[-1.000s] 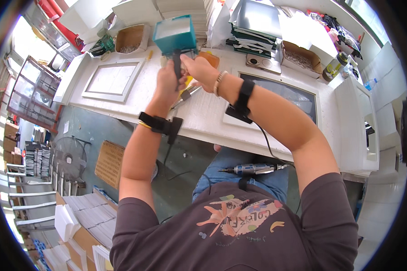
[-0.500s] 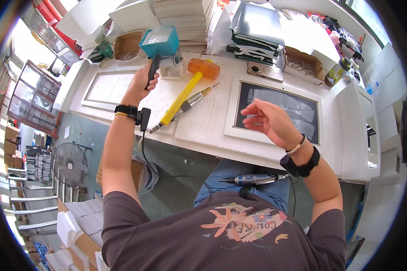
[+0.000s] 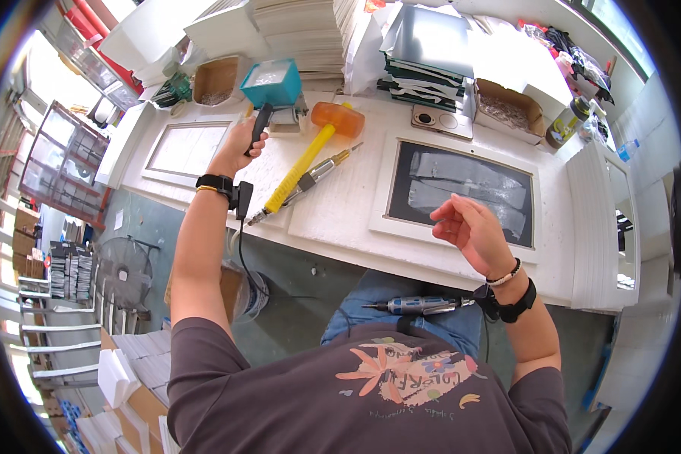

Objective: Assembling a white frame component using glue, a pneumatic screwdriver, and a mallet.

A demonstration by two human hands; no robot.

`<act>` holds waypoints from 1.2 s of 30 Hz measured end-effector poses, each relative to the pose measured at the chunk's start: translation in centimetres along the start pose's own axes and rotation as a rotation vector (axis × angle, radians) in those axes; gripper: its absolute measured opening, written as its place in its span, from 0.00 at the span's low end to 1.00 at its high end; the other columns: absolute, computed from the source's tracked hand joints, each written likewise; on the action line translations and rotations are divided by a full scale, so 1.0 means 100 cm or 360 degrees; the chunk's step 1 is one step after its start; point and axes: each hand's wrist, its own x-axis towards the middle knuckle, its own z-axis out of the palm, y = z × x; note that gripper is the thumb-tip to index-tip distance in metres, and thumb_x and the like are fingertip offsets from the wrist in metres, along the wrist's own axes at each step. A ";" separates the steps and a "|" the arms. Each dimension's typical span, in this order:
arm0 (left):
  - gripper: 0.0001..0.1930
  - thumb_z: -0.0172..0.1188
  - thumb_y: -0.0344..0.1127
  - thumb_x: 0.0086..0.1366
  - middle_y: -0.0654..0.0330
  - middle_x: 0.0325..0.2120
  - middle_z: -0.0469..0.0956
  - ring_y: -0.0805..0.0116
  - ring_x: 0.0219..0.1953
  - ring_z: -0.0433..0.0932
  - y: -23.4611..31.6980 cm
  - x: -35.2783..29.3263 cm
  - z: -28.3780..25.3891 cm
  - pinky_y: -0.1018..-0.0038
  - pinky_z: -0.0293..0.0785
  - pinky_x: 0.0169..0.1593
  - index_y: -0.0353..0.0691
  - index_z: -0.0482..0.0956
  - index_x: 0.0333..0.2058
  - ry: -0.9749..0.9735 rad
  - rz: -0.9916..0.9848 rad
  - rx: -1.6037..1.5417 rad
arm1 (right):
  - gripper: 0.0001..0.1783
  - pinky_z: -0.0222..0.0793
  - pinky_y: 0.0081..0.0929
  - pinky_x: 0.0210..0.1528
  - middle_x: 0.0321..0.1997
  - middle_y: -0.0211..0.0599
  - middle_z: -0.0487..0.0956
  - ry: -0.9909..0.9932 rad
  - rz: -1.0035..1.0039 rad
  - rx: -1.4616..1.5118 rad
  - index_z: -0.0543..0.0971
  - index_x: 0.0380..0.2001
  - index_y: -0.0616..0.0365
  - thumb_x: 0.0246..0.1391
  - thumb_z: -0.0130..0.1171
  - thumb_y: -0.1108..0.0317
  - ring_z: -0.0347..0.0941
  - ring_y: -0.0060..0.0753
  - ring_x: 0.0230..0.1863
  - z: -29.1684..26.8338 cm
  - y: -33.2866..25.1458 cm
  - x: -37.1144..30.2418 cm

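My left hand (image 3: 238, 142) is closed round the black handle of a glue roller (image 3: 271, 83) with a teal hopper. The roller end is low over a small white holder at the back of the bench; whether it rests there I cannot tell. Slightly curled and holding nothing, my right hand (image 3: 477, 236) hovers over the near edge of a white frame (image 3: 390, 216) with a dark panel (image 3: 461, 189) inside, whose surface carries broad pale, whitish smears. Between my hands lie a mallet (image 3: 310, 163) with an orange head and yellow handle, and a pen-shaped metal air tool (image 3: 318, 175).
A second white frame (image 3: 150, 151) lies at the left. Behind stand a stack of dark panels (image 3: 427, 53), cardboard boxes of small parts (image 3: 507, 110) and a bottle (image 3: 567, 121). Stacked white frames (image 3: 605, 227) edge the right. An electric screwdriver-like tool (image 3: 416, 305) lies on my lap.
The glue roller has come down slightly toward the small white holder, still in my left hand. My right hand has drawn back toward me and to the right, off the panel's middle.
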 end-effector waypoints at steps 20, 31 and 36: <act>0.22 0.54 0.50 0.56 0.51 0.44 0.72 0.55 0.48 0.69 0.210 0.106 0.185 0.63 0.63 0.52 0.35 0.71 0.38 0.1279 0.1611 0.2002 | 0.10 0.69 0.25 0.29 0.23 0.37 0.74 0.0297 -0.0084 0.0261 0.71 0.26 0.61 0.57 0.46 0.68 0.71 0.30 0.24 -0.075 0.021 -0.075; 0.09 0.49 0.31 0.55 0.56 0.30 0.80 0.58 0.37 0.78 0.220 0.143 0.222 0.65 0.68 0.46 0.42 0.80 0.27 0.1321 0.1438 0.2913 | 0.11 0.71 0.28 0.29 0.23 0.38 0.74 0.0555 -0.0042 0.0538 0.73 0.27 0.64 0.56 0.47 0.68 0.71 0.31 0.23 -0.103 0.054 -0.089; 0.10 0.49 0.32 0.55 0.55 0.28 0.79 0.59 0.35 0.78 0.222 0.145 0.213 0.63 0.67 0.47 0.43 0.80 0.25 0.1465 0.1588 0.2912 | 0.09 0.72 0.27 0.31 0.27 0.37 0.75 0.0422 -0.0025 0.0451 0.73 0.29 0.64 0.56 0.48 0.68 0.73 0.29 0.26 -0.098 0.058 -0.077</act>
